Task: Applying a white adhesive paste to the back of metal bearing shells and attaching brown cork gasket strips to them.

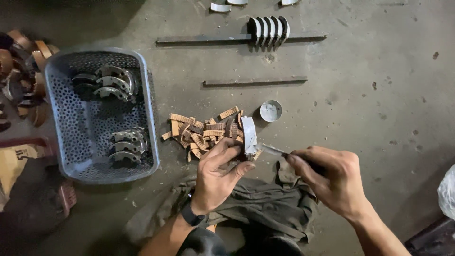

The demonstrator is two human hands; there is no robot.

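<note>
My left hand [219,169] grips a curved grey metal shoe [248,134], held upright over my lap. My right hand [332,178] is closed on a thin brush-like tool [274,150] whose pale tip touches the lower end of the shoe. Just beyond the hands lies a pile of several brown ridged lining strips [204,132] on the concrete floor. A small round tin [270,111] with grey paste sits to the right of the pile. A dark wristband is on my left wrist.
A grey perforated plastic basket [66,142] at left holds two groups of metal shoes. More worn shoes lie heaped at the far left [21,71]. Two flat metal bars [256,82] lie ahead; the farther one carries several coated shoes [269,30]. An olive cloth [265,204] covers my lap.
</note>
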